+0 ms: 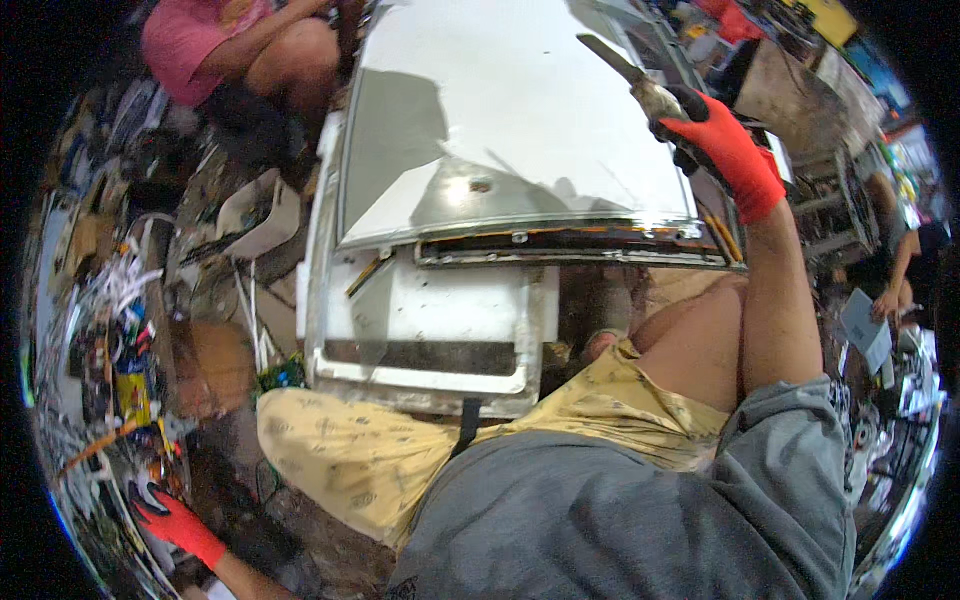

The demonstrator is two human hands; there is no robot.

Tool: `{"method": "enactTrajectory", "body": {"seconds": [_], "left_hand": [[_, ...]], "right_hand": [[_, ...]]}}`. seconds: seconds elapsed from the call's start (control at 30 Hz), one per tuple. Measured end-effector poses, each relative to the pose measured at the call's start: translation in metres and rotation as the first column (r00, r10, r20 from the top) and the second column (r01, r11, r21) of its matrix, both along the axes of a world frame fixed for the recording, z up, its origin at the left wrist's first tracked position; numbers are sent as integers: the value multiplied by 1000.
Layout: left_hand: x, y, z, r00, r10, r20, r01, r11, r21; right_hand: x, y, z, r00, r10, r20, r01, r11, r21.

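Note:
In a red and black glove, my right hand (715, 145) is closed round the handle of a knife (612, 58). The blade points up and to the left, above the right side of a large flat panel (530, 120) with a white, shiny face and a dark, worn front edge. My left hand (175, 525), gloved the same way, is stretched out low at the left beside piled odds and ends. Its fingers look apart, and I make out nothing held in them, though the spot is blurred.
Beneath the panel lies a white frame (420, 380). A person in a pink shirt (205, 50) crouches at the far left, near a pale curved plastic piece (262, 215). Heaped scrap (125, 330) lines the left. At right, another person's hand (886, 304) holds a grey sheet (864, 330).

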State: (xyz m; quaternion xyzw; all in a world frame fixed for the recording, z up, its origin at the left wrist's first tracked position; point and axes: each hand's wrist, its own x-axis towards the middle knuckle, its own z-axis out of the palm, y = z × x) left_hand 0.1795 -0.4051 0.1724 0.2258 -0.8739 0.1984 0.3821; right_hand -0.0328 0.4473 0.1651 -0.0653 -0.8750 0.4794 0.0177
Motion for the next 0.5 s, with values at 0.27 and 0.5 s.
{"method": "enactTrajectory", "body": {"seconds": [0.27,0.5], "left_hand": [[-68,194,-45,848,-526,57,518,847,118],[-127,294,-61,564,-821,95,661,517,544]], "right_hand": [[16,66,12,972,-216,-93,207,973,-98],[41,143,-44,979,-201,-26,202,978,60]]}}
